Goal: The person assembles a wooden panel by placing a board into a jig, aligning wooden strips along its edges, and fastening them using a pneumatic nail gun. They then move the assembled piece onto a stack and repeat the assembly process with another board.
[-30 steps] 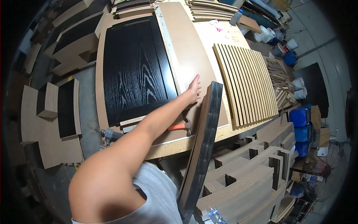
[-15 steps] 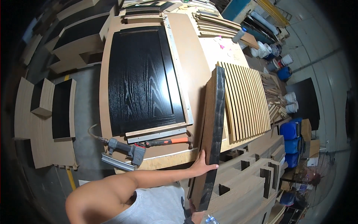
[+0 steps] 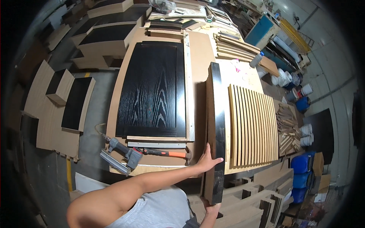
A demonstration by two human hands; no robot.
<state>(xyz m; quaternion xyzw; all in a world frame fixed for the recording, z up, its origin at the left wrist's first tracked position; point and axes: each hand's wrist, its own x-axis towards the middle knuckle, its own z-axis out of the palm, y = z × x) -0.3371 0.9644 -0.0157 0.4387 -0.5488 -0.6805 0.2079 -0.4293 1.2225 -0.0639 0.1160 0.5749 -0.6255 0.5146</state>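
Observation:
A long board bundle [image 3: 218, 114] with a black edge face and brown wood sides stands out over the right part of the workbench, its long axis running away from me. My left hand [image 3: 209, 162] grips it across the near half, thumb over the black face and fingers along the left side. At the near end my right hand [image 3: 211, 208] is closed around the bottom, its fingers partly hidden beneath. Left of the bundle lies a black wood-grain panel [image 3: 150, 91]. A claw hammer [image 3: 167, 153] with an orange and black handle and a nail gun [image 3: 127, 154] rest at its near edge.
A slatted wooden panel [image 3: 254, 127] lies right of the bundle. Metal-faced strips [image 3: 156, 145] border the black panel. Farther back are stacked boards [image 3: 235, 45] and a bottle [image 3: 257, 59]. Cut panels [image 3: 262, 201] stand below the bench at right, near blue containers [image 3: 302, 165].
The view has shifted. Held in both hands, the bundle has moved left, away from the slatted panel, and now points more directly away from me. The hammer and nail gun stay on the bench.

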